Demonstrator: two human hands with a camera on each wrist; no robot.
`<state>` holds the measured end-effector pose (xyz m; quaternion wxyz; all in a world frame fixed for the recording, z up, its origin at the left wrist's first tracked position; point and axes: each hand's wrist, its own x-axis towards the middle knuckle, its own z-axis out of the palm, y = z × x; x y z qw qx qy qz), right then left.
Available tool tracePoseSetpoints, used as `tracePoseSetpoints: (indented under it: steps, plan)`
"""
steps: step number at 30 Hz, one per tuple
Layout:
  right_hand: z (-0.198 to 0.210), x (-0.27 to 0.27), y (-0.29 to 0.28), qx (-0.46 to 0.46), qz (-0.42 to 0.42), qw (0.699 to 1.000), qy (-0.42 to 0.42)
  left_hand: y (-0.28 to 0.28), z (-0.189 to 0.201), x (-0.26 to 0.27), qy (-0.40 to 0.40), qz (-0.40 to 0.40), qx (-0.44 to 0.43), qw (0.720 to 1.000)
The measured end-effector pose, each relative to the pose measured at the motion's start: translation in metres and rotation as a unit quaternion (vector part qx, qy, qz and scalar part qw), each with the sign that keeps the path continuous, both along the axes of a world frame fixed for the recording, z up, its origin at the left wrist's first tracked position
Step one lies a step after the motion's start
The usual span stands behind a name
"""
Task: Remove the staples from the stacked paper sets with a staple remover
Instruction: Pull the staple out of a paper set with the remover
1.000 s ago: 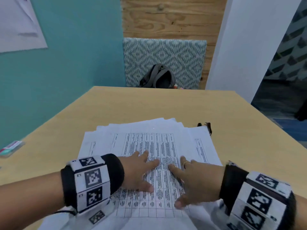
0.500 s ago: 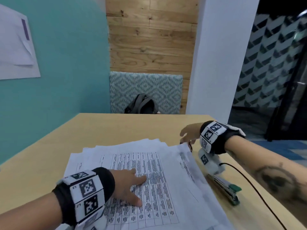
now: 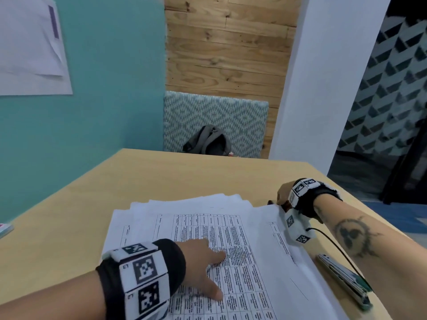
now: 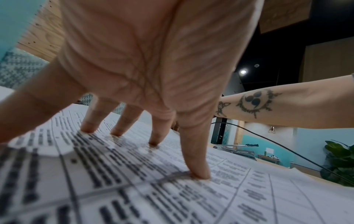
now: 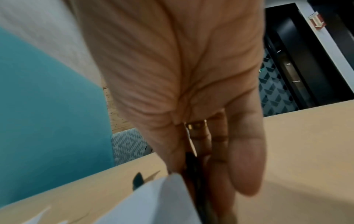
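Note:
A fanned stack of printed paper sets lies on the wooden table. My left hand presses flat on the top sheet with fingers spread; the left wrist view shows its fingertips touching the print. My right hand has reached to the stack's far right corner. There its thumb and fingers pinch a small dark staple remover, seen in the right wrist view beside the paper corner. In the head view only a dark tip of the staple remover shows left of the hand.
A long stapler with a green end lies right of the stack near the table's right edge, with a black cable running over it. A small pink-and-white object sits at the left edge. A grey backpack rests beyond the table.
My right hand left the top sheet, swung to the stack's far right corner and closed onto the staple remover. The left hand stayed pressed on the paper. The head tilted up.

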<state>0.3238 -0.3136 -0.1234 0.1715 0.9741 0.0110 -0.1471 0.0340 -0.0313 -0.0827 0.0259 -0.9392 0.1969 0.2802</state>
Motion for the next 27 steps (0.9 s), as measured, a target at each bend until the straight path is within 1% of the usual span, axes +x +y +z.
tracePoseSetpoints:
  steps: [1,2,3,4,5,7,9,11,12,14,16,18,19,20,21,22,24,25,27]
  plan:
    - [0.007,-0.010,0.002,0.007,-0.022,0.999,-0.029,0.000,0.001,0.000,-0.001,-0.003,0.004,1.000]
    - [0.024,-0.036,0.012,0.047,-0.043,0.997,-0.052,-0.001,0.002,-0.001,-0.004,-0.006,0.007,1.000]
    - [0.047,-0.066,0.024,0.095,-0.049,0.989,-0.098,-0.001,0.002,-0.001,-0.008,-0.008,0.007,1.000]
    - [0.062,-0.078,0.025,0.142,-0.065,0.976,-0.149,-0.001,0.002,-0.002,-0.012,-0.011,0.007,1.000]
    - [0.079,-0.089,0.027,0.205,-0.082,0.956,-0.191,0.000,0.002,-0.002,-0.017,-0.015,0.006,1.000]
    - [0.106,-0.100,0.023,0.334,-0.114,0.911,-0.215,0.003,0.003,0.002,-0.032,-0.022,-0.004,0.999]
    - [0.124,-0.119,0.022,0.459,-0.119,0.860,-0.188,0.009,0.007,0.015,-0.057,0.001,-0.047,0.997]
    - [0.130,-0.145,0.029,0.560,-0.105,0.812,-0.128,0.014,0.013,0.039,-0.089,0.048,-0.097,0.990]
    - [0.129,-0.157,0.034,0.601,-0.096,0.788,-0.093,0.016,0.016,0.054,-0.105,0.066,-0.101,0.987]
    - [0.125,-0.178,0.044,0.665,-0.075,0.742,-0.044,0.019,0.021,0.085,-0.135,0.093,-0.076,0.983]
    - [0.119,-0.197,0.054,0.726,-0.061,0.685,-0.002,0.019,0.024,0.108,-0.151,0.106,-0.047,0.982]
    - [0.113,-0.212,0.062,0.776,-0.056,0.627,0.041,0.016,0.021,0.123,-0.145,0.108,-0.034,0.983]
    - [0.110,-0.217,0.065,0.794,-0.053,0.603,0.056,0.013,0.019,0.127,-0.136,0.107,-0.027,0.985]
    - [0.108,-0.220,0.066,0.801,-0.050,0.594,0.061,0.009,0.017,0.132,-0.129,0.101,-0.022,0.986]
    - [0.104,-0.222,0.066,0.797,-0.048,0.599,0.052,0.005,0.013,0.133,-0.120,0.094,-0.011,0.988]
    - [0.103,-0.224,0.064,0.783,-0.040,0.621,0.029,0.002,0.013,0.133,-0.120,0.083,-0.001,0.989]
    - [0.096,-0.226,0.053,0.737,-0.038,0.675,-0.009,-0.003,0.008,0.135,-0.119,0.069,0.011,0.990]
    - [0.091,-0.229,0.047,0.711,-0.044,0.702,-0.014,-0.005,0.006,0.136,-0.120,0.064,0.012,0.991]
    - [0.076,-0.238,0.032,0.668,-0.071,0.741,0.016,-0.004,0.004,0.135,-0.125,0.055,0.005,0.991]
